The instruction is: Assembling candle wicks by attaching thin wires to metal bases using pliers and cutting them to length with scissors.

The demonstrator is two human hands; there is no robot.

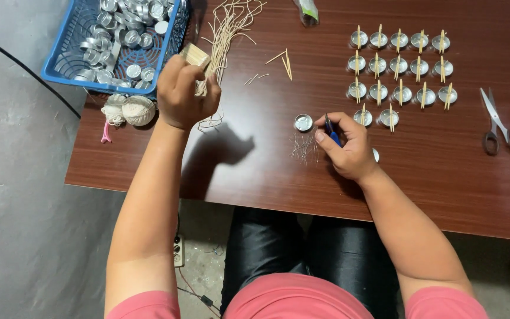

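Pinched in the right hand (349,147) is a blue-handled tool (332,131), beside an empty metal cup (303,122) mid-desk. Wooden sticks (199,62) are clasped in the left hand's (184,94) closed grip near the blue basket (66,44) at the desk's (267,177) far left corner.

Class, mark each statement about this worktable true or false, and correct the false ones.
1. The right hand holds a blue tool. True.
2. The scissors lie in the basket. False: they lie on the table, far right.
3. The left hand holds pale sticks. True.
4. The basket is red. False: it is blue.
5. Most metal cups in the rows have a stick across them. True.
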